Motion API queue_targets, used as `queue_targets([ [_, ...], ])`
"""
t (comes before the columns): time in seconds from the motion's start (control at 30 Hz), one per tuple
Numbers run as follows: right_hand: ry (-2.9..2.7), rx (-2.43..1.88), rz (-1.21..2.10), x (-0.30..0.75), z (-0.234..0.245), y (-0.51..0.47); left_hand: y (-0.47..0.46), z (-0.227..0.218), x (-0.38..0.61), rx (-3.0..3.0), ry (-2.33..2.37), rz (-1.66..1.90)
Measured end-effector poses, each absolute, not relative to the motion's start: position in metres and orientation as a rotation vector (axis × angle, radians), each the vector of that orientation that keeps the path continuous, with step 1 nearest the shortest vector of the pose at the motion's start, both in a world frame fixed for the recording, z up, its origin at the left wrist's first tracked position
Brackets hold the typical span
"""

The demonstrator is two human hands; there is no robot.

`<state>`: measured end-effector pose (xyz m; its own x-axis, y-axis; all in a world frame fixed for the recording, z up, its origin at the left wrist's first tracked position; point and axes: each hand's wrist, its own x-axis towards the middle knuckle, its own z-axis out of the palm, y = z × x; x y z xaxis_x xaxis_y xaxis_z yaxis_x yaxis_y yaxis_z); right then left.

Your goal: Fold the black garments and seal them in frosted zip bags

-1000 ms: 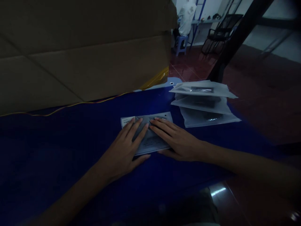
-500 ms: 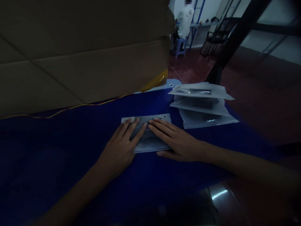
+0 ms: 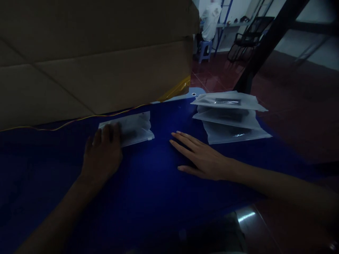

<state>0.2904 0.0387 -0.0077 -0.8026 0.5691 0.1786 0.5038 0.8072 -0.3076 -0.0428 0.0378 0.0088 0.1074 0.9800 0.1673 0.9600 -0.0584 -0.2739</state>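
Covering one end of the frosted slider bag (image 3: 137, 127), close before the cardboard box (image 3: 119, 77), with left hand (image 3: 102, 152), probably to steady it — cannot tell whether pinching or pressing — and holding right hand (image 3: 201, 157) spread wide, farther from the box.

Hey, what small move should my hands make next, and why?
I'd probably lift the left hand off the bag, leaving the bag there. It looks flat on the blue table, just short of the thin wire, with the left hand over its left end, while the right hand is palm-down near the stacked bags.
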Motion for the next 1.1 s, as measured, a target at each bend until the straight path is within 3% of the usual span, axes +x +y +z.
queue_targets([
  [0.53, -2.752, -0.814, 0.276, 0.289, -0.007, 0.039, 0.067, 0.007, -0.087, -2.170, -1.799, -0.139],
  [0.73, -2.710, -0.902, 0.094, 0.290, -0.005, 0.040, 0.051, 0.012, -0.040, -2.596, -1.334, -0.453],
  [0.9, -2.545, -1.162, -0.136, 0.297, -0.002, 0.047, 0.032, 0.008, -0.009, -3.074, -0.966, -0.173],
  [1.1, -2.403, -1.437, -0.289, 0.310, -0.007, 0.059, 0.035, 0.008, -0.010, -3.164, -0.960, -0.132],
])
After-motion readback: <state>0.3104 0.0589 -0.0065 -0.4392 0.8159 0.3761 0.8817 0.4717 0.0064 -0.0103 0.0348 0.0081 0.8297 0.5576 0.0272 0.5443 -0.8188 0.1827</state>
